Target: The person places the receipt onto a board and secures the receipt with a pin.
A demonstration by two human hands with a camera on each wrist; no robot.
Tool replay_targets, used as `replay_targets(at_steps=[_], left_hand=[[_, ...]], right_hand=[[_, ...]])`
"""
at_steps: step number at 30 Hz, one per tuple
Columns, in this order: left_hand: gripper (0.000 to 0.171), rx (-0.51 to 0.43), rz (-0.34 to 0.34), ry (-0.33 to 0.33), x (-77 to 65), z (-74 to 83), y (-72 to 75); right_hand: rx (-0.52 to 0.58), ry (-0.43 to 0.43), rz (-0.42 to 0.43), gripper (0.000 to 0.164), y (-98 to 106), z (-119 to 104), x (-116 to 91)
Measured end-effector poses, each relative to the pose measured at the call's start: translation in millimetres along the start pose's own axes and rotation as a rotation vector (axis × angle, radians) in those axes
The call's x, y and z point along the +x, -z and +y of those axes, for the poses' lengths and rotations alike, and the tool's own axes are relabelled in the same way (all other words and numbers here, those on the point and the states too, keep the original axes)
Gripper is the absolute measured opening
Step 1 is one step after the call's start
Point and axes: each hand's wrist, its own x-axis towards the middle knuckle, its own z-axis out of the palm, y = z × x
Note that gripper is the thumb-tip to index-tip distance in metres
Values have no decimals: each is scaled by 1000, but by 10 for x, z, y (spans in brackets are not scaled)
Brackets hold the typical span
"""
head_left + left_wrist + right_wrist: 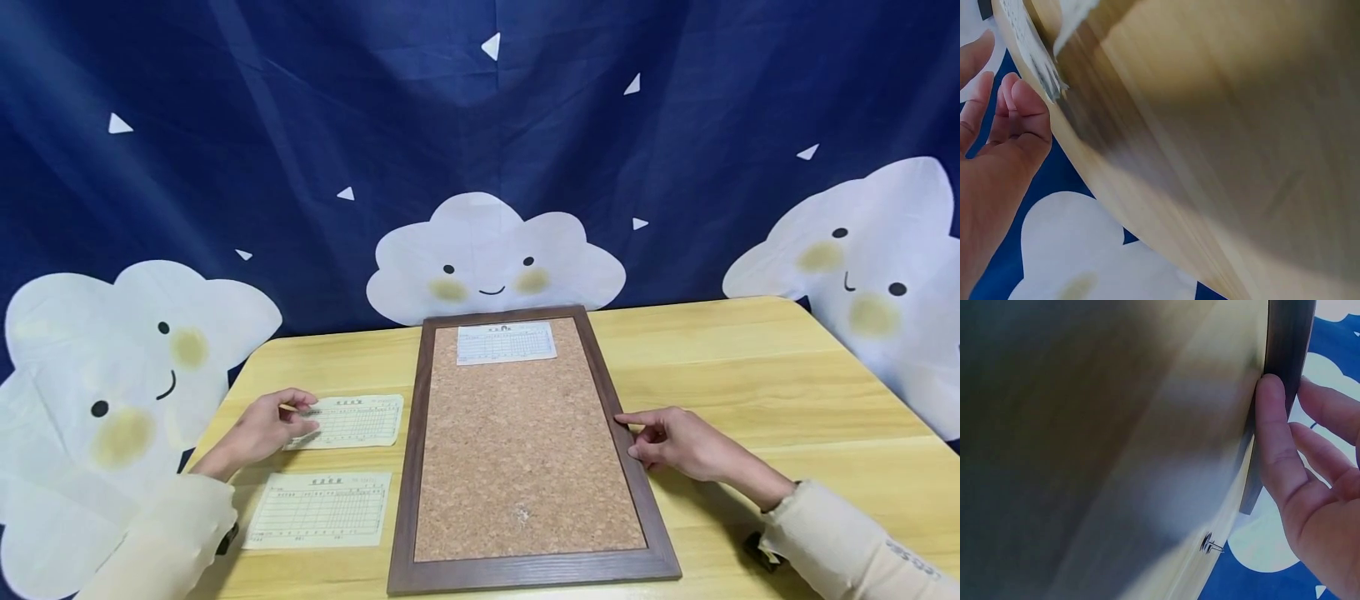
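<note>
A brown-framed cork board (517,450) lies on the table, with a printed paper slip (507,343) at its top. My left hand (264,427) is at the left end of another printed slip (352,421), left of the board. Its thumb and fingers are spread apart there, and the left wrist view shows that slip's edge (1035,53) beyond the fingertips. A third slip (318,510) lies nearer me. My right hand (678,442) touches the right side of the frame (1288,350) with index finger and thumb; its other fingers are bent.
Small metal pins (1210,542) are on the table in the right wrist view. The wooden table (735,367) extends to the right of the board. Behind it hangs a dark blue cloth (300,125) printed with clouds.
</note>
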Motion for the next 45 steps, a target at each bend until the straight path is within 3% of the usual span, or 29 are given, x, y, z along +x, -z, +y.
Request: replay_targets(at_steps=[11, 28, 37, 45], left_hand=[[51, 63, 9, 8, 16, -109, 43], [41, 139, -10, 93, 65, -71, 16], [45, 58, -47, 181, 79, -24, 28], [37, 32, -41, 181, 66, -36, 51]], right_hand=[[-8, 0, -2, 50, 9, -1, -4], [-4, -5, 0, 51, 14, 0, -9], [8, -6, -2, 51, 11, 7, -3], [20, -29, 4, 51, -4, -13, 8]])
